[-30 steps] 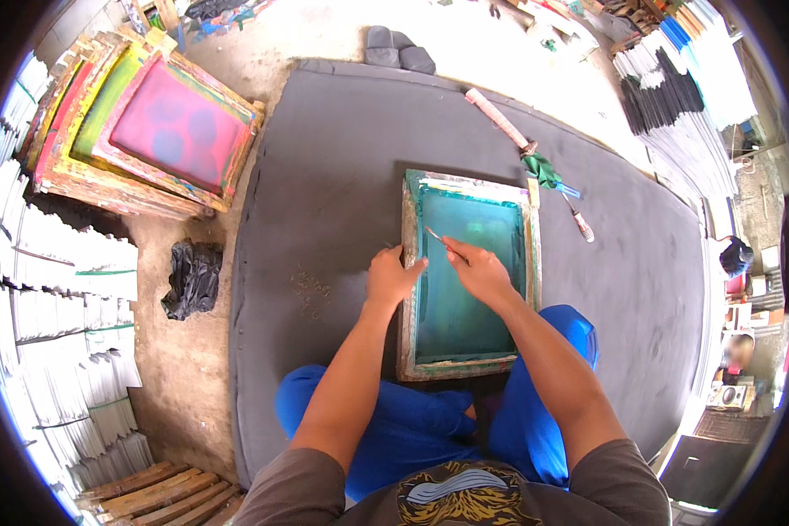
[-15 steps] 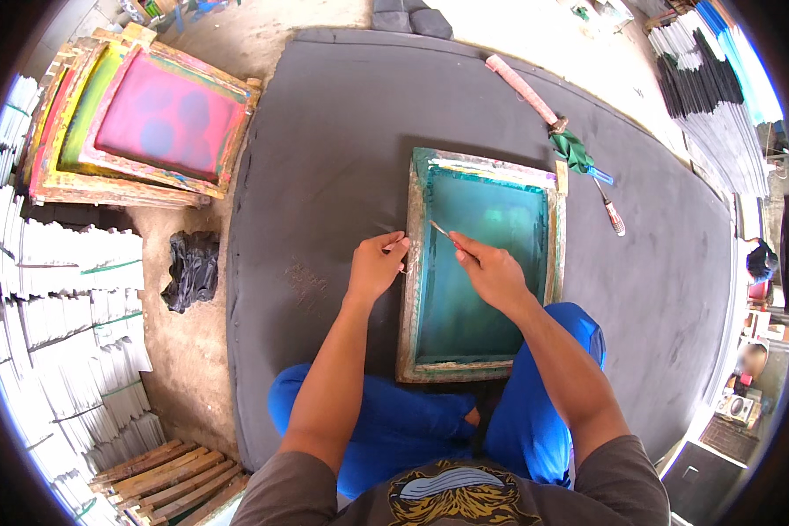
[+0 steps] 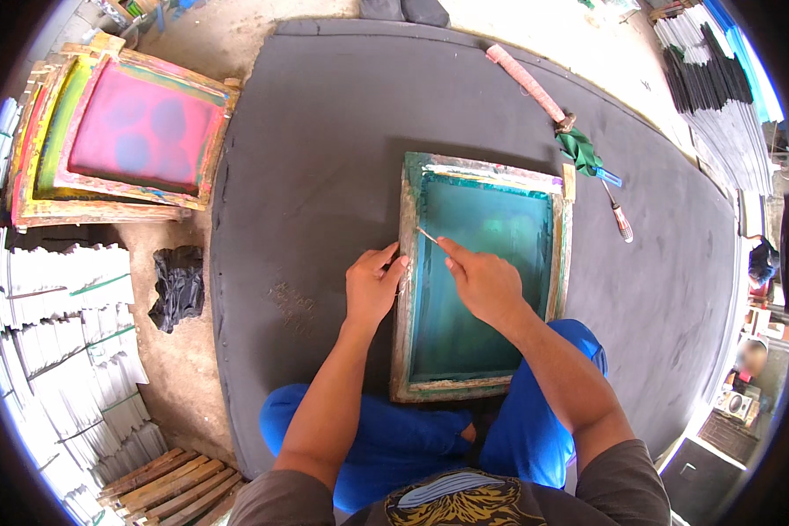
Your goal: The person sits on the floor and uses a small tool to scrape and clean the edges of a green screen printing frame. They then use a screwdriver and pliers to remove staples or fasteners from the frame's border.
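A wooden screen-printing frame [image 3: 401, 324] with teal mesh [image 3: 482, 298] lies in front of my crossed legs. My left hand [image 3: 373, 282] is closed at its left rail, thumb and fingers pinching the wood's edge; the fingertips are partly hidden. My right hand [image 3: 484, 279] is over the mesh, closed around a thin metal-tipped hand tool [image 3: 428, 237], resembling a small screwdriver. Its handle is mostly covered by my fingers. The tip points up and left, at the inner side of the left rail.
Under the frame spreads a dark grey padded surface [image 3: 316, 158]. At far right lie a pink-wrapped rod [image 3: 526, 81], green cloth [image 3: 577, 149] and a screwdriver [image 3: 622, 223]. Pink-and-yellow screens [image 3: 140, 131] lean at left, above white stacks [image 3: 61, 280] and a black plastic bag [image 3: 178, 285].
The tool's tip has shifted from over the mesh to the left rail, with my right hand following. My left hand stays at that rail. The whole view has shifted slightly.
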Demonstrator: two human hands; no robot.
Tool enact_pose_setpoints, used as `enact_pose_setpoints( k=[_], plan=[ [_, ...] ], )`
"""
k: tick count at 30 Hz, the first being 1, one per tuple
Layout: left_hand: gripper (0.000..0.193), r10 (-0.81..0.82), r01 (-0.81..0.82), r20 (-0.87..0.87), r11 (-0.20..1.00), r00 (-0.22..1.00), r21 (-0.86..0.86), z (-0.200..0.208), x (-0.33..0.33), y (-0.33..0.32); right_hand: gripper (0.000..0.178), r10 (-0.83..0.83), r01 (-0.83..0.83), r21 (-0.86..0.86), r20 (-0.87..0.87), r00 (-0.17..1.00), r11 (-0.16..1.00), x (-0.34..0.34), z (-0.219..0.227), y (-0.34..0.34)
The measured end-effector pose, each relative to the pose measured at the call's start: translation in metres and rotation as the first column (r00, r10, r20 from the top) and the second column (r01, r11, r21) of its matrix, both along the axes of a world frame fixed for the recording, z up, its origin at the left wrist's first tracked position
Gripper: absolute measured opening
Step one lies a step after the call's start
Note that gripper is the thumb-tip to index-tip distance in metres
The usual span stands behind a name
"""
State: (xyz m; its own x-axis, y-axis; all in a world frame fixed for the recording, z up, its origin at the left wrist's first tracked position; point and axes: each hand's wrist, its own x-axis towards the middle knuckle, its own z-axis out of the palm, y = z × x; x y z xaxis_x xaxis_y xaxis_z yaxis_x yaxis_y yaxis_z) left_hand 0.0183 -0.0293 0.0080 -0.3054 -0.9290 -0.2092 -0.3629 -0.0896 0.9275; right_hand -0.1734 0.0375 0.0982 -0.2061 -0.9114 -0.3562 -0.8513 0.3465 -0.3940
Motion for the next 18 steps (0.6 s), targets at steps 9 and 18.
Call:
enact_pose_setpoints(
  k=[9,18],
  plan=[
    [0.037,-0.019,0.02,0.047,0.999,0.999,-0.027,0.005,-0.004,-0.001,0.038,0.034,-0.026,0.083,-0.085,0.996,0.996,0.003,0.013,-0.005],
    [0.033,-0.03,0.048,0.117,0.988,0.993,-0.149,0.007,-0.007,0.006,0.045,0.205,-0.164,0.181,-0.235,0.95,0.97,0.016,0.025,-0.014]
  ],
)
